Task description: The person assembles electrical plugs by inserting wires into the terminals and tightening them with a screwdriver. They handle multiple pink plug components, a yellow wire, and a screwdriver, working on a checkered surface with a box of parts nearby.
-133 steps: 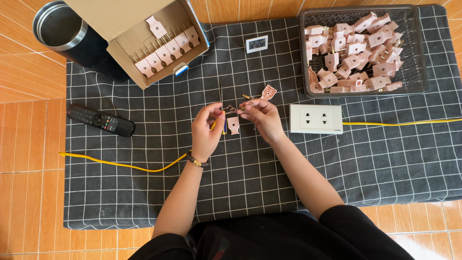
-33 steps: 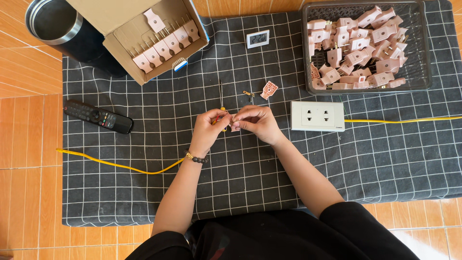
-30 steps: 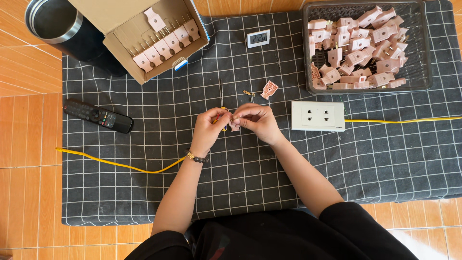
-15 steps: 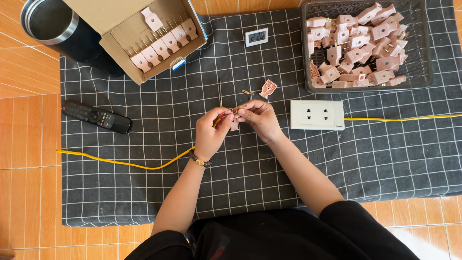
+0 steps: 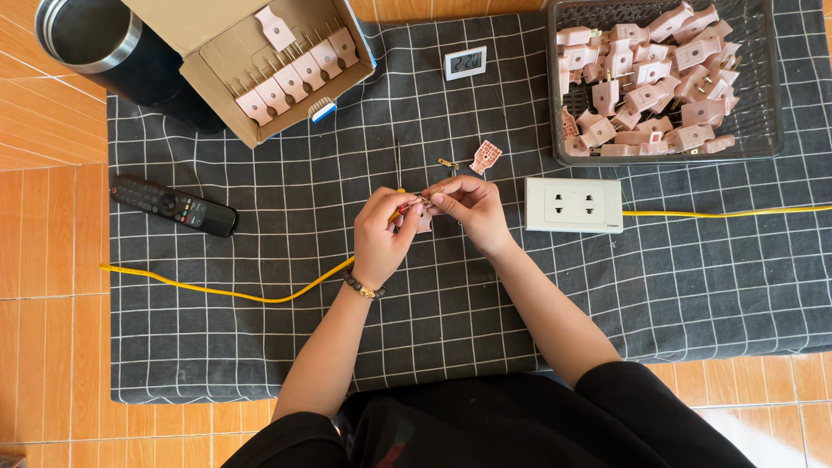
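**Both hands pinching a pink plug half at the end of a yellow cable**

The left hand (image 5: 381, 232) and the right hand (image 5: 466, 208) are meeting over the middle of the grey checked cloth (image 5: 485, 329), fingertips nearly touching. Between them they are gripping a small pink plug part (image 5: 424, 223) and the end of the yellow cable (image 5: 217, 291); both hands are closed tight around these, thumbs and forefingers pinched. A bit of brass metal is showing at the fingertips, but it is too small to tell just what it is. The cable is trailing from the left hand across the cloth to the left and out onto the tiled floor (image 5: 43, 260). A bead bracelet (image 5: 361, 287) is sitting on the left wrist.

Just above the hands, a pink plug cover (image 5: 485, 157), a small brass piece (image 5: 447, 163) and a thin dark tool (image 5: 398, 165) are lying on the cloth. Just right of the right hand, a white socket (image 5: 573, 204) is lying flat, with a second yellow wire (image 5: 728, 212) running off to the right. At top right, a wire basket (image 5: 771, 87) is holding a heap of pink plugs (image 5: 650, 78). At top left, an open cardboard box (image 5: 217, 35) is holding a row of plugs (image 5: 295, 74), beside a dark steel cup (image 5: 95, 43). A black remote (image 5: 173, 205) is lying at the left, and a small white display (image 5: 465, 62) at the top.
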